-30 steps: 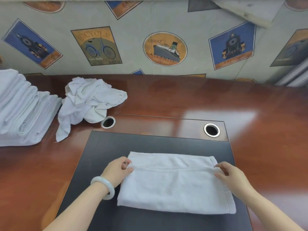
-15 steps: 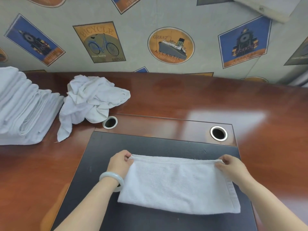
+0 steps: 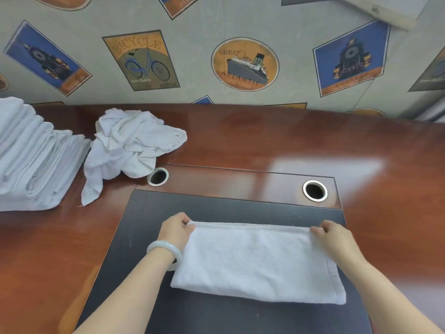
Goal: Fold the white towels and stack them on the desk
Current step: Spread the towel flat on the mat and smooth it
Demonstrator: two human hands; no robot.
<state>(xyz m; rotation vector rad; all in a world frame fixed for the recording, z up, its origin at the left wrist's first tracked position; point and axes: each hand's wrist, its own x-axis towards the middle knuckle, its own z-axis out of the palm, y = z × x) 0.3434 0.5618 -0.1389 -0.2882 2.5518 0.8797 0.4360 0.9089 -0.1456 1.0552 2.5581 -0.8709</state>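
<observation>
- Scanning left, I see the folded stack, crumpled towel waiting beside it.
- Left hand pinches a far corner of the half-folded towel on the black mat.
- Right hand pinches the opposite corner, likely squaring edges.

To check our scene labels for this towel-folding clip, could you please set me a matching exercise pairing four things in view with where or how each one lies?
Things:
1. crumpled towel
2. towel stack
3. folded towel
4. bracelet

Places or states:
a. worn round the left arm
b. flat on the black mat, far corners pinched by left hand and right hand
c. neatly layered at the desk's far left
d. loose heap beside the left cable hole

Pairs: 1-d; 2-c; 3-b; 4-a.
</observation>
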